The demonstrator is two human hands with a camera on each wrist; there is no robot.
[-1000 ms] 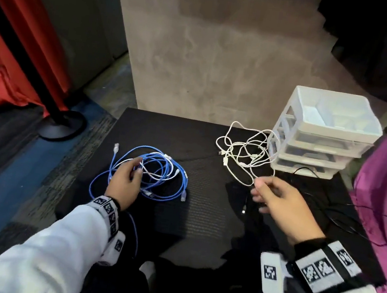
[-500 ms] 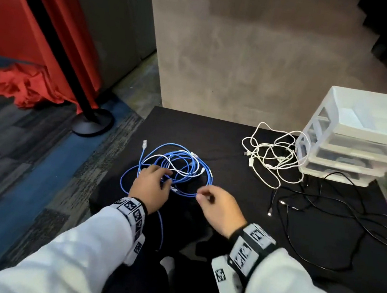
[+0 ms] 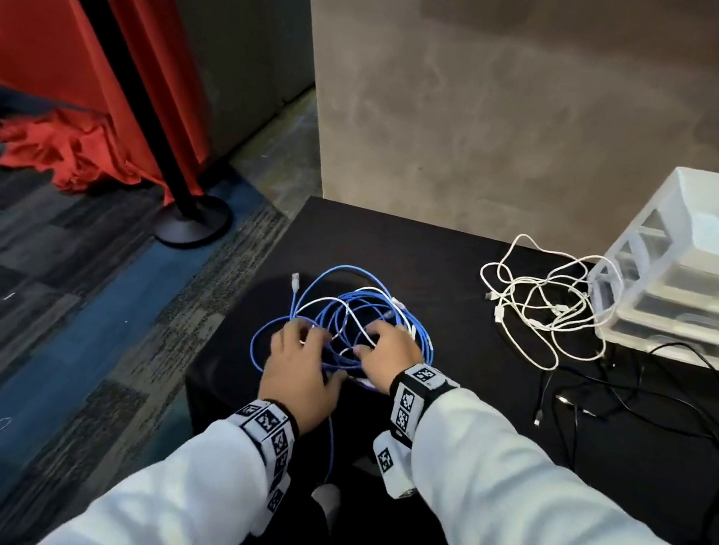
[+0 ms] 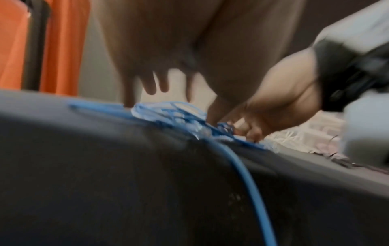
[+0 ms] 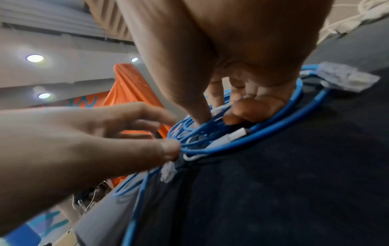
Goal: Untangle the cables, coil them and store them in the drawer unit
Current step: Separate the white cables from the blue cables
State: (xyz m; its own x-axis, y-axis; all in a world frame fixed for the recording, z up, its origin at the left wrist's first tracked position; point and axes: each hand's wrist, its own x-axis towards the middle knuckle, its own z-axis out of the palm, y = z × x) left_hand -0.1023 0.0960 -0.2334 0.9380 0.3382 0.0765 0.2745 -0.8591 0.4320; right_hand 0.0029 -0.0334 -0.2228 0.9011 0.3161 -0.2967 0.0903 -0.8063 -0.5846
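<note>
A blue cable [image 3: 357,313] lies tangled with a thin white cable on the black table [image 3: 418,262], near its left front corner. My left hand [image 3: 308,338] rests on the tangle's left side, fingers spread and pointing down [image 4: 147,93]. Beside it, my right hand [image 3: 371,342] pinches strands of the tangle between thumb and fingers [image 5: 216,114]. One blue strand [image 4: 248,183] hangs over the table's front edge. A separate white cable tangle [image 3: 540,310] and loose black cables [image 3: 634,391] lie to the right. The clear plastic drawer unit [image 3: 705,267] stands at the back right.
The table's left edge drops to patterned carpet [image 3: 67,325]. A black pole on a round base [image 3: 192,223] and red cloth [image 3: 66,156] stand on the floor at the left. A grey wall [image 3: 507,109] rises behind the table.
My right hand has moved left from beside the white cable tangle to the blue tangle and taken hold of strands there. The left hand has stayed on the blue tangle.
</note>
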